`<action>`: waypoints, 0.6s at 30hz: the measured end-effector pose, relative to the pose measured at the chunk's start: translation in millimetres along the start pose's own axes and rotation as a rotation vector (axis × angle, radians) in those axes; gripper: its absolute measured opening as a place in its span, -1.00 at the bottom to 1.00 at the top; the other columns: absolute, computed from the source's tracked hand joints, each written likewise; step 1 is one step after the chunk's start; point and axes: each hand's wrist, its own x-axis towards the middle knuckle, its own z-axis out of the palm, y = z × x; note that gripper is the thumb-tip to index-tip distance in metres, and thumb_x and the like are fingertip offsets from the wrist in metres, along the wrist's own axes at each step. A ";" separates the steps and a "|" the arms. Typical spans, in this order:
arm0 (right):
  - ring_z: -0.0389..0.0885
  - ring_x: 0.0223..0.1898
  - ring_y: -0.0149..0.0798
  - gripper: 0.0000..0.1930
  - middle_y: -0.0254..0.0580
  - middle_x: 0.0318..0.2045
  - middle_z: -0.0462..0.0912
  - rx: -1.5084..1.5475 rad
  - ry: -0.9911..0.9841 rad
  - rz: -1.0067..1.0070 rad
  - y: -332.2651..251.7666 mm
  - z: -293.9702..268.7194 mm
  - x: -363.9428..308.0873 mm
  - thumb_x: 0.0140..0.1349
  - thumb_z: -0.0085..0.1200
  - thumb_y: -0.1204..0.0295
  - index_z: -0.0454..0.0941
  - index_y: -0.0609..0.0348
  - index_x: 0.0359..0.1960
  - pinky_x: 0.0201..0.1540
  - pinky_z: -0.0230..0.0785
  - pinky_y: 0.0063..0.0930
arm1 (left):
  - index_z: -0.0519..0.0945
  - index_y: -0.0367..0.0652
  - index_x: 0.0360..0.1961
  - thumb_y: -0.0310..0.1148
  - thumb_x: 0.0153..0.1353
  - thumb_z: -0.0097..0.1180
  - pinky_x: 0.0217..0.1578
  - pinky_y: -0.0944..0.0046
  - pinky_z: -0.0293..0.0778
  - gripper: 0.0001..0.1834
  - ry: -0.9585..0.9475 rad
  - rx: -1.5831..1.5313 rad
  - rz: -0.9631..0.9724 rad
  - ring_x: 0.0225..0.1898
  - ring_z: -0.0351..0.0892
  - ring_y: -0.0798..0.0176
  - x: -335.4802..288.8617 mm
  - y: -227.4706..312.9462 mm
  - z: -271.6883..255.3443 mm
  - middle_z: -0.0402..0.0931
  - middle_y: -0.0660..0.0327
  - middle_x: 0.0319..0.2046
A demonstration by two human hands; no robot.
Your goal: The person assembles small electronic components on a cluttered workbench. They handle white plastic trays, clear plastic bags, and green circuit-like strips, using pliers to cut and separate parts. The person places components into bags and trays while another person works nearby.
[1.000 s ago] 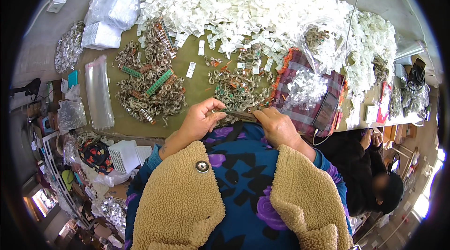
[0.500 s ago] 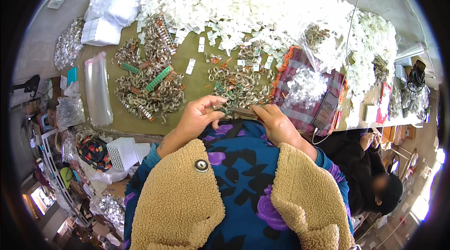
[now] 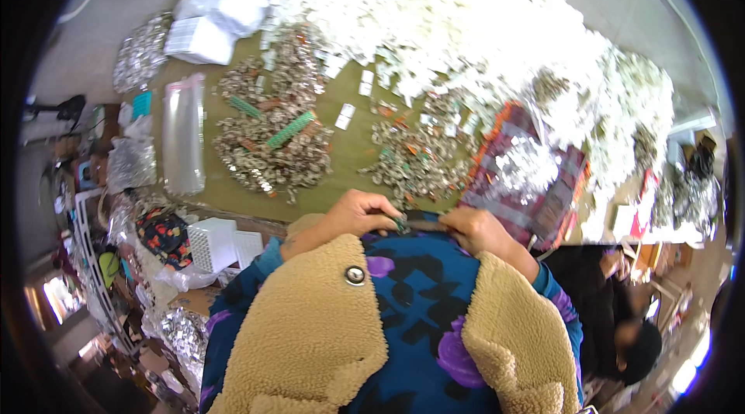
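Observation:
Close to my body at the table's front edge, my left hand pinches a small dark-green piece between thumb and fingertips. My right hand is closed on the end of a flat dark strip, which reaches across to the left fingertips. Whether strip and green piece are joined is too blurred to tell. Just beyond my hands lies a heap of small greyish curled pieces with orange and green bits. A larger such heap to the left has green strips on it.
A huge pile of small white pieces covers the back. On the right lies a plaid cloth with clear plastic bits and a phone. Clear plastic bags lie left. A person in dark clothes sits at right.
The view has shifted, so the table appears further right and tilted. Both hands stay together near my body, still holding the strip and the small piece.

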 end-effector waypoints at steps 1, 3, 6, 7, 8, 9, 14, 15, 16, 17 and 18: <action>0.63 -0.24 0.08 -0.77 0.02 -0.34 0.62 0.078 -0.065 0.058 1.7 0.5 0.6 0.02 0.18 0.56 0.60 0.23 -0.23 -0.20 0.50 -0.13 | 0.69 -0.30 -0.19 -0.56 0.18 0.27 -0.42 0.47 0.52 -0.84 -0.035 0.033 -0.014 -0.46 0.61 0.48 -0.5 1.7 -2.3 0.70 0.21 -0.36; 0.61 -0.25 0.10 -0.67 -0.01 -0.32 0.60 0.107 -0.072 0.124 2.6 1.5 2.3 0.04 0.12 0.61 0.58 0.18 -0.10 -0.22 0.49 -0.10 | 0.68 -0.35 -0.19 -0.58 0.17 0.27 -0.37 0.45 0.55 -0.83 0.027 -0.021 -0.037 -0.43 0.64 0.43 -1.3 6.1 -8.3 0.70 0.17 -0.36; 0.57 -0.20 0.10 -0.56 0.01 -0.29 0.55 -0.245 0.061 0.320 -2.1 4.5 5.5 0.07 0.04 0.69 0.51 0.19 0.04 -0.17 0.47 -0.11 | 0.66 -0.41 -0.15 -0.65 0.15 0.24 -0.34 0.40 0.59 -0.78 0.184 -0.156 -0.077 -0.39 0.67 0.37 6.2 7.9 -9.4 0.69 0.11 -0.32; 0.55 -0.17 0.10 -0.56 0.02 -0.28 0.54 -0.240 0.180 0.252 -5.2 4.4 5.5 0.08 0.01 0.70 0.50 0.20 0.06 -0.14 0.46 -0.11 | 0.65 -0.41 -0.13 -0.67 0.14 0.25 -0.31 0.40 0.60 -0.76 0.224 -0.166 -0.042 -0.37 0.68 0.36 8.0 8.3 -9.1 0.68 0.14 -0.31; 0.54 -0.15 0.10 -0.55 0.03 -0.28 0.52 -0.235 0.241 0.242 -7.6 3.6 7.1 0.09 -0.01 0.71 0.48 0.22 0.08 -0.12 0.45 -0.12 | 0.65 -0.42 -0.13 -0.68 0.13 0.25 -0.30 0.40 0.60 -0.75 0.244 -0.167 -0.024 -0.36 0.68 0.36 8.3 8.5 -8.6 0.66 0.16 -0.30; 0.53 -0.12 0.10 -0.54 0.04 -0.27 0.51 -0.227 0.310 0.226 -10.6 3.5 8.6 0.10 -0.03 0.73 0.46 0.23 0.10 -0.09 0.44 -0.13 | 0.65 -0.42 -0.13 -0.69 0.12 0.26 -0.29 0.40 0.60 -0.75 0.281 -0.160 -0.011 -0.36 0.68 0.35 7.5 8.8 -8.2 0.65 0.17 -0.30; 0.52 -0.10 0.07 -0.58 0.02 -0.18 0.56 -0.167 0.172 0.188 -25.5 7.7 16.5 0.12 0.04 0.66 0.46 0.27 0.08 0.00 0.44 -0.17 | 0.61 -0.44 -0.08 -0.66 0.15 0.28 -0.20 0.38 0.64 -0.71 0.263 -0.183 0.055 -0.30 0.70 0.31 3.1 6.9 -4.1 0.65 0.13 -0.30; 0.52 -0.10 0.07 -0.58 0.02 -0.18 0.56 -0.192 0.162 0.191 -26.4 7.9 18.1 0.12 0.04 0.66 0.47 0.26 0.08 -0.01 0.45 -0.18 | 0.61 -0.45 -0.09 -0.66 0.14 0.28 -0.21 0.37 0.64 -0.72 0.269 -0.168 0.069 -0.30 0.70 0.31 3.3 6.4 -3.8 0.64 0.14 -0.31; 0.53 -0.10 0.06 -0.58 0.01 -0.18 0.56 -0.209 0.148 0.191 -27.3 8.3 19.1 0.11 0.05 0.66 0.48 0.25 0.07 -0.01 0.45 -0.18 | 0.61 -0.46 -0.10 -0.66 0.14 0.28 -0.21 0.37 0.64 -0.72 0.275 -0.154 0.082 -0.30 0.70 0.31 4.0 5.7 -3.1 0.63 0.16 -0.31; 0.53 -0.09 0.06 -0.58 0.01 -0.18 0.56 -0.227 0.120 0.224 -28.1 8.7 19.6 0.11 0.05 0.65 0.48 0.24 0.07 -0.02 0.46 -0.18 | 0.62 -0.46 -0.11 -0.66 0.14 0.29 -0.22 0.37 0.64 -0.73 0.282 -0.141 0.094 -0.30 0.70 0.30 4.2 4.9 -2.0 0.62 0.17 -0.31; 0.54 -0.11 0.05 -0.58 -0.02 -0.18 0.56 -0.249 0.137 0.191 -28.5 8.5 19.4 0.10 0.05 0.65 0.49 0.23 0.06 -0.04 0.47 -0.17 | 0.62 -0.46 -0.12 -0.66 0.13 0.30 -0.23 0.38 0.64 -0.73 0.286 -0.135 0.097 -0.31 0.70 0.31 4.2 4.1 -0.8 0.62 0.19 -0.32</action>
